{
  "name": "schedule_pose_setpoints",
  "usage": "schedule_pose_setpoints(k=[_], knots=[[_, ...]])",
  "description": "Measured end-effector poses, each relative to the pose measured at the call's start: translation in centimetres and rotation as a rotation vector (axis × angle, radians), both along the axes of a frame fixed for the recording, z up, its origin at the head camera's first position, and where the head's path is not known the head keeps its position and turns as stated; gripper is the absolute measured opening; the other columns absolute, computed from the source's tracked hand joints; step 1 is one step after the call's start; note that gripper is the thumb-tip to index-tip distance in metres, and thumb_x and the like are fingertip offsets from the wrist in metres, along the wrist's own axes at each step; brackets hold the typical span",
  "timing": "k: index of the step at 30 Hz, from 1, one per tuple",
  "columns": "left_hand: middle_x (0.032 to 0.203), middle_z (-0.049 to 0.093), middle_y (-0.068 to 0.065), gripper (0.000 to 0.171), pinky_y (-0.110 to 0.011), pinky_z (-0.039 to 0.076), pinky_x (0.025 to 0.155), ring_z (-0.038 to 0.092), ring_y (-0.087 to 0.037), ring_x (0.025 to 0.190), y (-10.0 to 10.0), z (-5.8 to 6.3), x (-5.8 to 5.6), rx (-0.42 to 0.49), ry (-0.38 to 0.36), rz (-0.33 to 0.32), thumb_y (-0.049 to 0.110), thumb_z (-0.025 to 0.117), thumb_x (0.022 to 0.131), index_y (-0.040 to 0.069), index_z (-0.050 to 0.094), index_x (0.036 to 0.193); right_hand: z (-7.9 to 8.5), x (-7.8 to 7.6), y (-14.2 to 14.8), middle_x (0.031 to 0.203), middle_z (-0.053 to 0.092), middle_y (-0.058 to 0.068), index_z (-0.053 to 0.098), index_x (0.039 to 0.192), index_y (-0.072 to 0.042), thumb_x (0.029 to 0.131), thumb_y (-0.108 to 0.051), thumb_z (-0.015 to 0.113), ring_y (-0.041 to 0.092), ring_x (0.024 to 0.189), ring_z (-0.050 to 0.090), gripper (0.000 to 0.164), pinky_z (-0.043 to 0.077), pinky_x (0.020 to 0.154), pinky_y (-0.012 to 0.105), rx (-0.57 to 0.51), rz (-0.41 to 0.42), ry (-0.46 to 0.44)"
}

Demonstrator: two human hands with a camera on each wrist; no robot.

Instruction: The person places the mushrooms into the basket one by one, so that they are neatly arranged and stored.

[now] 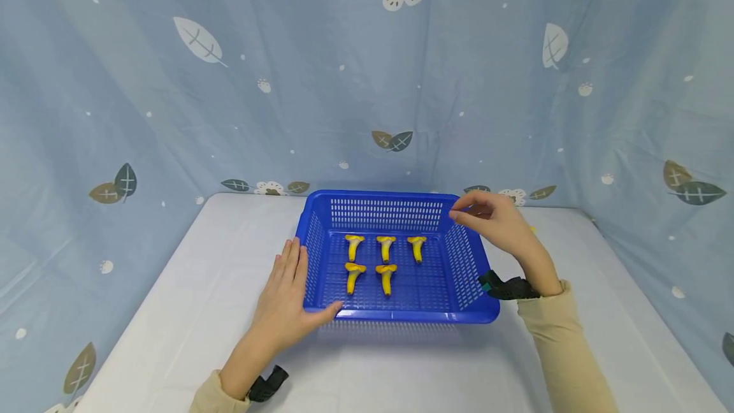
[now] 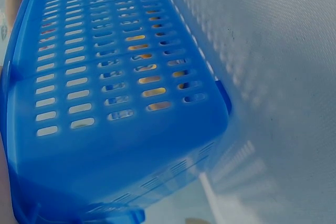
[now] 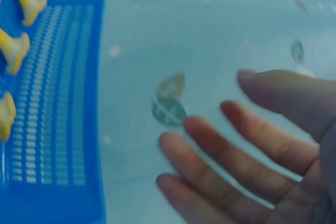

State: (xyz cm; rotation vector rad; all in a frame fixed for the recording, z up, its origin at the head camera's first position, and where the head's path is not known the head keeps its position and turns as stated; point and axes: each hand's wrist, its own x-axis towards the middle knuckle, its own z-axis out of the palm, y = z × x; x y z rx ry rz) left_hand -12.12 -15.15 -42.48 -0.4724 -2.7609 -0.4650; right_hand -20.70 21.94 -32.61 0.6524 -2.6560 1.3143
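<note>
A blue plastic basket (image 1: 392,315) with slotted sides stands on the table. Inside lie several yellow toy mushrooms (image 1: 386,279) shaped like chanterelles, three in the back row and two in front, stems toward the person. At the basket's front left corner, my left hand (image 1: 283,311) rests with straight fingers along the left side and its thumb over the front rim. My right hand (image 1: 496,222) hovers by the back right corner, fingers loosely bent and holding nothing. In the right wrist view its fingers (image 3: 226,161) are spread apart, beside the basket wall (image 3: 58,103).
A white cloth-covered table (image 1: 229,260) surrounds the basket. Behind it hangs a blue curtain (image 1: 321,101) printed with leaves and flowers. Just beyond the right wrist, a small yellow thing (image 1: 533,229) shows, mostly hidden by the arm.
</note>
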Motion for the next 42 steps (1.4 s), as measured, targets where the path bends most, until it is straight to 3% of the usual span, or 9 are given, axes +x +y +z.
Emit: schedule_pose_setpoints(k=[5,13,18,26,35,42], knots=[[0.155,0.006,-0.023,0.115,-0.045,0.011,0.116,0.007,-0.037,0.142,0.0,0.0,0.0,-0.001,-0.007,0.003,0.073,0.056,0.074,-0.009,0.020,0.145,-0.2,0.5,2.3,0.098,0.068,0.015,0.065,0.103,0.003,0.091,-0.009,0.061,0.017,0.087,0.067,0.018,0.052,0.081,0.020,-0.218,-0.038,0.043],[0.155,0.005,-0.022,0.115,-0.046,0.012,0.116,0.004,-0.034,0.143,0.0,-0.1,0.0,-0.003,-0.016,0.009,0.073,0.056,0.074,-0.009,0.019,0.145,-4.5,-1.5,6.9,0.105,0.066,0.017,0.058,0.108,0.016,0.089,0.003,0.058,0.019,0.095,0.065,0.023,0.050,0.089,0.022,-0.602,-0.129,0.224],[0.154,0.007,-0.023,0.114,-0.046,0.013,0.116,0.006,-0.035,0.143,0.0,-0.2,0.1,-0.004,-0.009,0.010,0.073,0.056,0.074,-0.010,0.020,0.145,-7.0,-2.0,8.9,0.116,0.062,0.020,0.056,0.114,0.016,0.089,0.004,0.057,0.023,0.109,0.057,0.027,0.044,0.096,0.021,-0.709,-0.200,0.238],[0.154,0.009,-0.024,0.113,-0.047,0.015,0.115,0.009,-0.037,0.142,-0.1,-0.4,0.0,-0.011,0.021,0.004,0.073,0.056,0.073,-0.010,0.023,0.144,-10.0,-1.9,11.1,0.133,0.048,0.024,0.050,0.126,0.011,0.092,0.001,0.054,0.025,0.126,0.044,0.036,0.040,0.100,0.019,-0.751,-0.319,0.178],[0.154,0.009,-0.024,0.112,-0.047,0.014,0.115,0.007,-0.036,0.142,0.0,-0.2,0.0,-0.010,0.017,-0.003,0.072,0.056,0.075,-0.010,0.023,0.144,-13.8,-3.5,13.6,0.142,0.040,0.009,0.040,0.140,-0.002,0.097,-0.010,0.050,0.018,0.132,0.034,0.045,0.032,0.105,0.017,-0.807,-0.491,-0.033],[0.154,0.009,-0.024,0.112,-0.046,0.013,0.116,0.007,-0.035,0.143,-0.1,-0.1,-0.1,-0.016,0.021,0.002,0.072,0.056,0.074,-0.010,0.023,0.144,-16.2,-4.7,14.3,0.155,0.021,0.003,0.028,0.148,-0.018,0.099,-0.025,0.046,0.017,0.141,0.019,0.052,0.016,0.115,0.028,-0.623,-0.599,-0.244]])
